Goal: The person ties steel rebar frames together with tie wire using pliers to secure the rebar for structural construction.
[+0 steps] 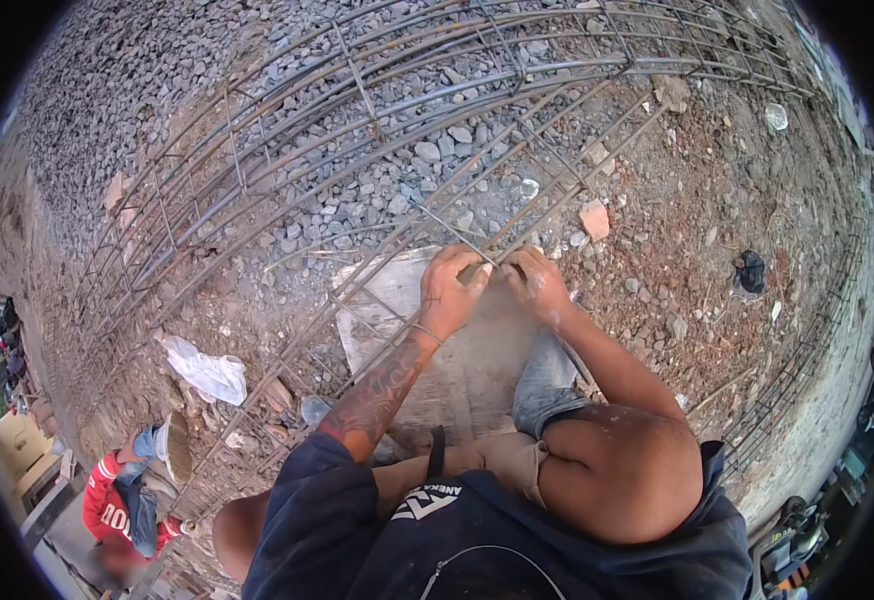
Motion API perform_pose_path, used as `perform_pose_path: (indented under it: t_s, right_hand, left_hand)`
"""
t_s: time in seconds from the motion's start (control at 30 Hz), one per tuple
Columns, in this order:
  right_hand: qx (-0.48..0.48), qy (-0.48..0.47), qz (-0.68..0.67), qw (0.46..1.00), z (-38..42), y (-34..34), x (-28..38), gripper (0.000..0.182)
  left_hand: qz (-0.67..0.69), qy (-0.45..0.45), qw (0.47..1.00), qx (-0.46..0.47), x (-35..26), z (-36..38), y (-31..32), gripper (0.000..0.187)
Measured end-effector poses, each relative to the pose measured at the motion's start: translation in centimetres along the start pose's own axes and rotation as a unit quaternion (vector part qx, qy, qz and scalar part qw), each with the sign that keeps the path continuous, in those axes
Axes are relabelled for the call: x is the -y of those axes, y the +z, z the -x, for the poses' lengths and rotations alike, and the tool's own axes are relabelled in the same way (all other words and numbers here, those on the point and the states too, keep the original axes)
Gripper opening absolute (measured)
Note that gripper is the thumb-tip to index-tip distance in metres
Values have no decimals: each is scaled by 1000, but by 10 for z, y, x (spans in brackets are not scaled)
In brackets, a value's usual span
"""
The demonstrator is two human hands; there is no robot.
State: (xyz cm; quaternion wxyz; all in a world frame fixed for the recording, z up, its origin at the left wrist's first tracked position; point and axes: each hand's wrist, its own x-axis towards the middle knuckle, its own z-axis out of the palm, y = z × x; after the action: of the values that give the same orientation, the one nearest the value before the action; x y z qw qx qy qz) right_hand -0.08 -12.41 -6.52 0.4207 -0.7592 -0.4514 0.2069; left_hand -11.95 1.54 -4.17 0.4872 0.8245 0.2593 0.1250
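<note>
A narrow rebar cage [420, 213] with square stirrups runs diagonally in front of me, from lower left to upper right. My left hand [451, 290] is closed at one of its stirrup corners, thumb and fingers pinching the bar. Just right of it, my right hand [537, 283] is also closed, its fingertips pressed together at the same joint. Whether a thin wire is between the right fingers is too small to tell. Beneath both hands lies a grey, dusty board [457, 375] on the ground.
A larger bundle of curved-looking rebar cages [357, 90] spans the far side, over grey gravel [137, 70]. A white plastic bag [205, 370] and a brick piece [594, 220] lie on rubble. Another person in a red sleeve [107, 475] sits at lower left. More rebar [807, 350] lies right.
</note>
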Motion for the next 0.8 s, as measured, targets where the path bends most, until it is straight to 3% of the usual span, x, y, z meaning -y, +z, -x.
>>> perform_pose_path:
  t_s: [0.2, 0.3, 0.37, 0.4, 0.47, 0.5, 0.57, 0.7, 0.77, 0.8]
  right_hand:
    - [-99, 30, 42, 994, 0, 17, -3, 9]
    - [-126, 90, 35, 987, -6, 27, -6, 11]
    - [-105, 200, 7, 974, -6, 34, -7, 13]
    - [-104, 199, 7, 975, -11, 34, -1, 13]
    - [-104, 264, -69, 956, -21, 29, 14, 17]
    - [-103, 263, -69, 957, -22, 28, 14, 17]
    - [-64, 300, -61, 950, -25, 26, 13, 21]
    - [-166, 276, -32, 946, -8, 9, 21, 23]
    - [-152, 68, 98, 981, -11, -9, 54, 22]
    - [-100, 34, 153, 983, -12, -8, 57, 19]
  left_hand:
    - [-49, 15, 998, -48, -10, 1, 9, 12]
    - [-78, -27, 996, -35, -7, 1, 11, 13]
    - [-68, -45, 997, -3, 2, -3, 13, 16]
    - [-67, -45, 997, -4, 6, -7, 12, 16]
    - [122, -276, 942, 145, 13, -17, 8, 19]
    - [122, -276, 943, 144, 18, -20, 7, 19]
    - [311, -382, 849, 190, 27, -25, 5, 20]
    - [310, -369, 857, 182, 23, -24, 5, 19]
    - [343, -356, 848, 192, 24, -22, 5, 18]
    - [348, -357, 845, 194, 29, -18, 5, 18]
